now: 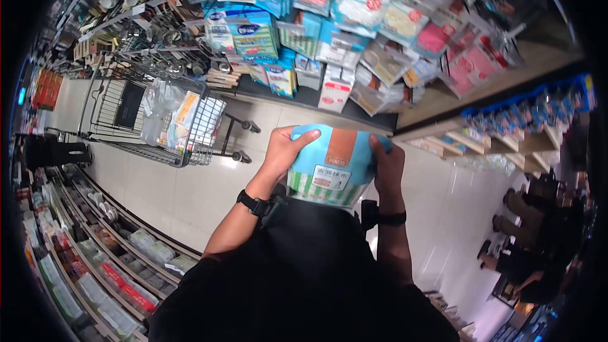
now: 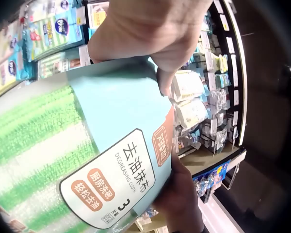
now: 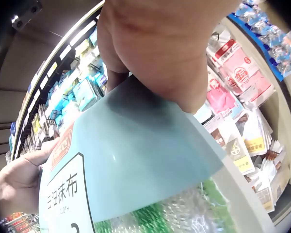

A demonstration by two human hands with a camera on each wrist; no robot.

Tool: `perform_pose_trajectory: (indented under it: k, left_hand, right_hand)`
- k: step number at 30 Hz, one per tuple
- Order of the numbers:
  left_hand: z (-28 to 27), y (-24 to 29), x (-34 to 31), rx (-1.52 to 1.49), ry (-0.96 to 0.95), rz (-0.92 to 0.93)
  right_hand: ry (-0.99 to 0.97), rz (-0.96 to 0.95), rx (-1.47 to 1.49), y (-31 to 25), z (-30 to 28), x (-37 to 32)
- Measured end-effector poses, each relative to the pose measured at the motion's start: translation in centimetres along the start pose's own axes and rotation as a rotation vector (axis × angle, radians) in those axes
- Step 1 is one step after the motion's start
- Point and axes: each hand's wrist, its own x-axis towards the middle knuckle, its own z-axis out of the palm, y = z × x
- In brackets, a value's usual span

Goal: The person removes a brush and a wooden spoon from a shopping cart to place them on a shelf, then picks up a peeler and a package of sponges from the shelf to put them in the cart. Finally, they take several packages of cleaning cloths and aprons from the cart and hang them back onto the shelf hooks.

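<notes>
A light-blue pack of degreasing cloths [image 1: 341, 164], green and white stripes showing through its clear lower part, is held up in front of the body. My left hand [image 1: 285, 151] pinches its upper left corner, thumb on the printed front. At the upper right corner my right hand [image 1: 387, 161] grips it the same way. Close up in the left wrist view, the pack's label [image 2: 111, 179] shows the words "DEGREASING CLOTH". In the right wrist view my right hand [image 3: 157, 48] bends over the pack's top edge, and the fingers behind it are hidden.
Hanging cloth and glove packs [image 1: 304, 38] fill the shelf ahead. To the left stands a wire shopping cart [image 1: 206, 120] with goods inside. A low shelf [image 1: 120, 266] runs along the lower left. Other people [image 1: 532, 228] are at the right, beyond the tiled floor [image 1: 437, 196].
</notes>
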Motion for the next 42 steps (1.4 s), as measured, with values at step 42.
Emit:
perform_pose_trajectory:
  k: [42]
  left_hand:
    - [-21.2,-6.1,46.7,0.354,-0.019,-0.004]
  right_hand:
    - [0.133,0.156,0.041,10.2,22.8,38.2]
